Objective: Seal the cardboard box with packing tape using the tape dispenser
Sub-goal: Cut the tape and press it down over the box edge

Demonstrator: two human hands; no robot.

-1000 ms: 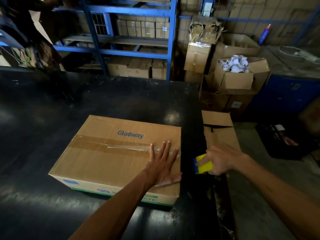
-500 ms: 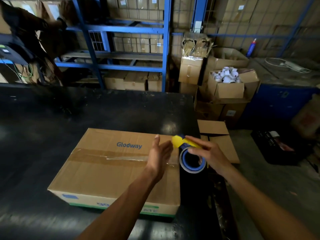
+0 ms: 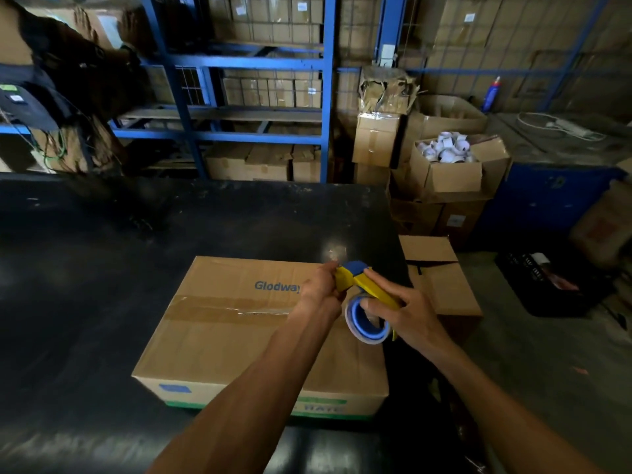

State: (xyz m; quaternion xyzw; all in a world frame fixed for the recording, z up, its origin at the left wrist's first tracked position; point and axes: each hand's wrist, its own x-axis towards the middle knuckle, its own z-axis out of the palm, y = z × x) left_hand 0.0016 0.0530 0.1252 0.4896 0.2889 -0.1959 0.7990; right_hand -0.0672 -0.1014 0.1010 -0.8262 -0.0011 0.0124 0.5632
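A closed cardboard box [image 3: 225, 340] printed "Glodway" lies on the black table [image 3: 102, 268]. A strip of clear packing tape [image 3: 225, 307] runs across its top along the seam. Above the box's right end I hold a yellow and blue tape dispenser [image 3: 362, 289] with a blue-cored tape roll [image 3: 367, 321]. My right hand [image 3: 407, 313] grips its handle and roll. My left hand [image 3: 319, 289] pinches the dispenser's front end, fingers closed on it. Both hands are lifted off the box top.
Blue metal shelving [image 3: 325, 97] with stacked cartons stands behind the table. Right of the table are piled cardboard boxes, one open box of white rolls [image 3: 444, 152], a flattened carton [image 3: 437, 278] on the floor, and a black crate [image 3: 554, 285]. Another person's hands [image 3: 102, 25] show at top left.
My left hand lifted off the box top and came up to the dispenser's front. My right hand brought the dispenser from beside the box's right edge up over its right end.
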